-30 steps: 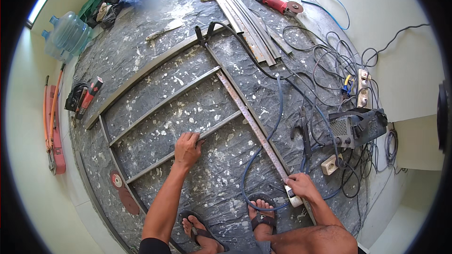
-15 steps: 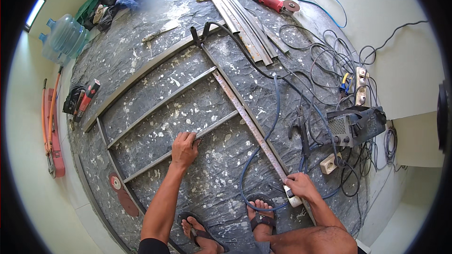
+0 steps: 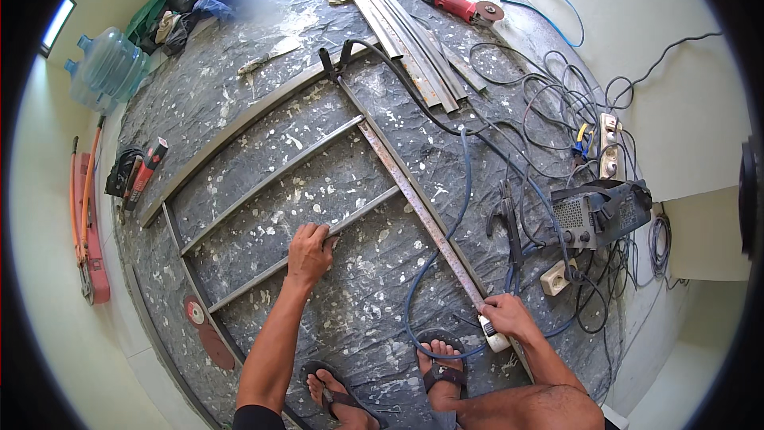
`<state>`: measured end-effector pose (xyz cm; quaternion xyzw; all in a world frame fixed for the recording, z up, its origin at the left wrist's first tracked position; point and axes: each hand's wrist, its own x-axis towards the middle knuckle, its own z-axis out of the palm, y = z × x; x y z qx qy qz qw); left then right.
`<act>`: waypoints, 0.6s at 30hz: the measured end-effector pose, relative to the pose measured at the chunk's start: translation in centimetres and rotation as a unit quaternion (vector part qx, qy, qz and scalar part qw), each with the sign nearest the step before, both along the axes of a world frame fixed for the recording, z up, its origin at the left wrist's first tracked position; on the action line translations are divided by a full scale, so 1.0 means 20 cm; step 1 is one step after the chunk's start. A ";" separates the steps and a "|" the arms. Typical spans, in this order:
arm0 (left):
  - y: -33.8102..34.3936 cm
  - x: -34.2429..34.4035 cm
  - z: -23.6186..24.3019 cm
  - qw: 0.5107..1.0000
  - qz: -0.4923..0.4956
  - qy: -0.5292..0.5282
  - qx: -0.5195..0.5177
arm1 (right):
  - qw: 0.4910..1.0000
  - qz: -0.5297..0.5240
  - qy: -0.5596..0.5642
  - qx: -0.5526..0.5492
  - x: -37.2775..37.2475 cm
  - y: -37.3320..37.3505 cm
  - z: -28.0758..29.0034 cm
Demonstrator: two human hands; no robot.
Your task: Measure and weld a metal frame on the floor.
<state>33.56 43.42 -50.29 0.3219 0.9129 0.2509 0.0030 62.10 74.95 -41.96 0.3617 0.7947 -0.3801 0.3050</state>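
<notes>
A metal frame of square tubing (image 3: 263,114) lies on the floor, with two crossbars spanning its sides. My left hand (image 3: 309,253) is closed around the nearer crossbar (image 3: 364,211), close to its middle. At the lower right, my right hand (image 3: 512,317) grips a white tape measure (image 3: 495,339) against the frame's right side bar. Its pulled-out blade (image 3: 419,205) runs along that bar, reaching up to the farther crossbar (image 3: 270,183). The black clamp (image 3: 341,62) on a cable sits at the frame's far corner.
A dark welding machine (image 3: 601,213), tangled cables and a power strip (image 3: 610,146) lie on the right. Farther off are loose metal profiles (image 3: 414,44) and a red angle grinder (image 3: 454,5). Cutting discs (image 3: 213,342) and a bolt cutter (image 3: 84,223) lie left. My sandalled feet stand near the frame.
</notes>
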 end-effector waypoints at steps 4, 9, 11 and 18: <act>0.00 0.00 0.00 1.000 0.002 -0.001 0.000 | 0.999 0.003 -0.036 -0.009 -0.01 0.00 0.01; 0.00 0.00 -0.01 1.000 -0.004 0.006 -0.001 | 0.999 0.000 -0.037 -0.013 -0.01 0.00 0.00; 0.01 -0.01 -0.01 1.000 -0.003 0.005 0.012 | 0.999 -0.001 -0.035 -0.011 -0.01 0.00 -0.01; 0.01 -0.01 0.00 1.000 -0.006 0.007 0.010 | 0.999 -0.009 -0.044 -0.010 -0.01 0.00 -0.01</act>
